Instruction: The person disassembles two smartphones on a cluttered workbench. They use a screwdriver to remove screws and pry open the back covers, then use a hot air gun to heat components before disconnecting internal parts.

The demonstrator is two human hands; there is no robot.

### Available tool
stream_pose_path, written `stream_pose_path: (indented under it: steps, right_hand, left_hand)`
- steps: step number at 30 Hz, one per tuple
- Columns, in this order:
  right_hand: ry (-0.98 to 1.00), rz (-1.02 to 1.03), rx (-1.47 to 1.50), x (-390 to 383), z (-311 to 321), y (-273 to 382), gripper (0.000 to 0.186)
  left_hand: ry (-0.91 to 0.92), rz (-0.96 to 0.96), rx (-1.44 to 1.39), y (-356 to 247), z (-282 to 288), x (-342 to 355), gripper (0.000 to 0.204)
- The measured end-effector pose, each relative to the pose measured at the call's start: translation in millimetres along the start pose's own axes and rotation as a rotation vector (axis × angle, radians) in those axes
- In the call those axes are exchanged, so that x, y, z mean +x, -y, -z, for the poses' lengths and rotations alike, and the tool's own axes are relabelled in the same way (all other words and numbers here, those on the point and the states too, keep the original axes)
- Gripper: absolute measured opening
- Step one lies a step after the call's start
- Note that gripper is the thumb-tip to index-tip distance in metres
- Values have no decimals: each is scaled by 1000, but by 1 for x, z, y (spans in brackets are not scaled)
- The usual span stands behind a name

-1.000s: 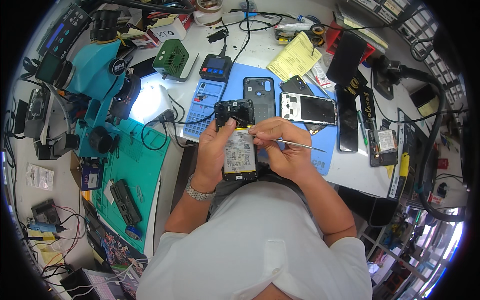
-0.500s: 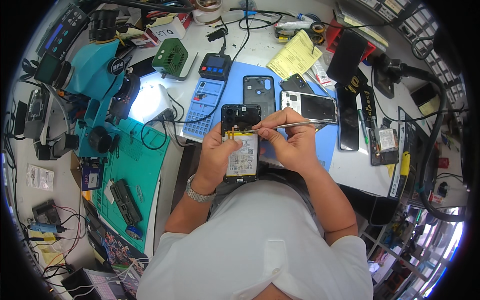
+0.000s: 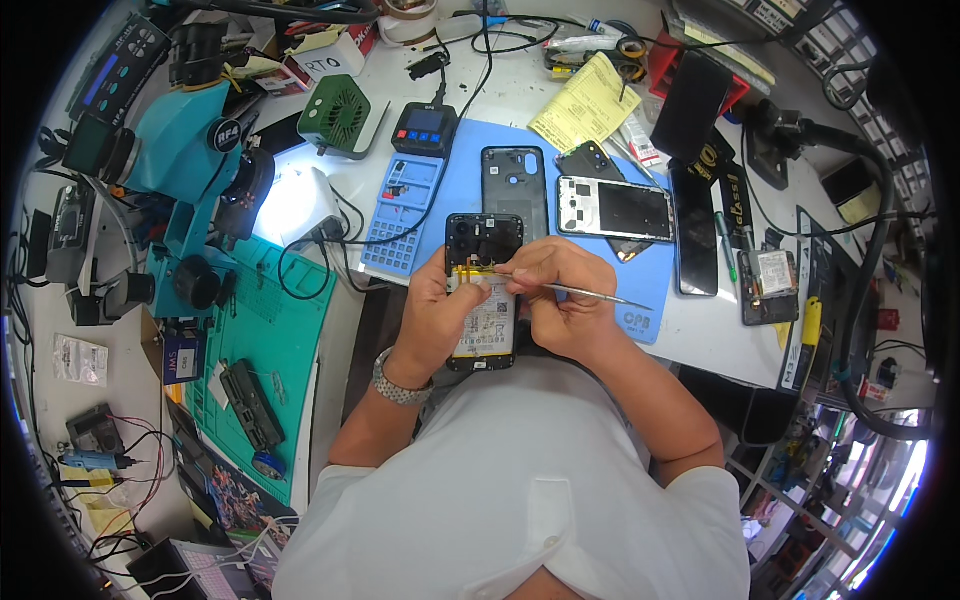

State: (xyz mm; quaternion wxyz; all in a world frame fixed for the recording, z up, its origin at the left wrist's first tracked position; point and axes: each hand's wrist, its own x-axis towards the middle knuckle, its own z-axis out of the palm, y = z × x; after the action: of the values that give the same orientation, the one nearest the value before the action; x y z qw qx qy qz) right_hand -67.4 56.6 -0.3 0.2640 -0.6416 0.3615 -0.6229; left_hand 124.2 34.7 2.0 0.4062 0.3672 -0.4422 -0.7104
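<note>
My left hand (image 3: 430, 320) grips an opened black phone (image 3: 480, 238) upright, its white-labelled battery (image 3: 485, 330) exposed and its thumb lying by the yellow flex cable (image 3: 464, 275) below the dark upper section. My right hand (image 3: 570, 290) pinches a thin metal tool (image 3: 610, 298), whose left end reaches the phone just above the battery; the exact tip is too small to make out. Behind the phone a black back cover (image 3: 512, 180) lies on the blue mat (image 3: 645, 290), beside a white-framed phone part (image 3: 615, 208).
A teal microscope (image 3: 180, 140), lit lamp (image 3: 297, 200) and green mat (image 3: 300, 300) are at left; a small green fan (image 3: 340, 120), screened device (image 3: 425, 128) and yellow paper (image 3: 585, 105) are behind; several phones, including a black one (image 3: 697, 240), and a jointed arm (image 3: 860, 170) are at right.
The phone has shifted right and slightly down. My left thumb has moved down from the upper section to the cable. The tool's right end rose, then came back down.
</note>
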Motion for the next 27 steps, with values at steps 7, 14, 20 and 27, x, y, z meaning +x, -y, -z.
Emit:
stream_pose_path:
  steps: [7, 14, 20, 27]
  right_hand:
    - [0, -54, 33, -2, -1, -1, 34]
    - [-16, 213, -90, -1, -5, -9, 40]
    - [-12, 267, -155, -5, -4, -10, 40]
    - [35, 331, -260, -4, 2, -7, 25]
  left_hand:
    - [-3, 23, -49, -2, -3, -2, 30]
    - [-13, 0, -187, -4, -3, 1, 29]
    - [-22, -44, -191, -6, -8, 1, 29]
    - [-28, -32, -199, -5, -9, 1, 28]
